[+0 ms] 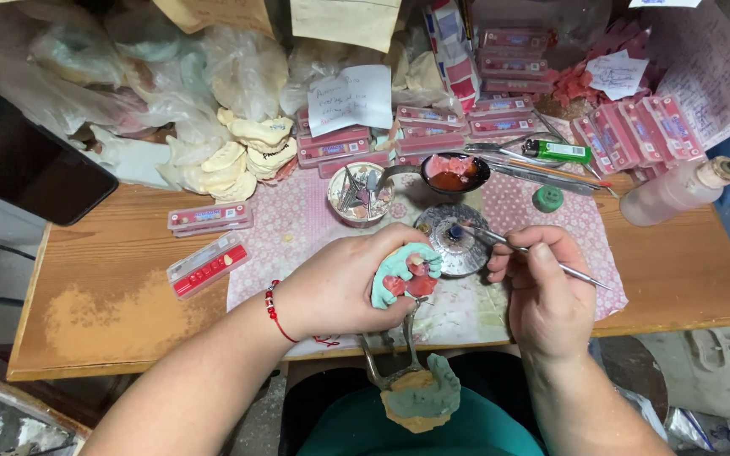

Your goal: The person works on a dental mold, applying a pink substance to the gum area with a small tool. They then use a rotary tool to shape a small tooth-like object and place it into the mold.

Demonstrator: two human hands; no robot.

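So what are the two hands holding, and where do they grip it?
The left hand wraps around the green dental cast at its upper part. The right hand pinches a thin metal tool near its middle, like a pen.

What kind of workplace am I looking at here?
Most likely a dental technician's bench. The left hand holds a green jaw cast with pink wax, plaster casts are piled behind, and flat pink boxes are stacked on the wooden table.
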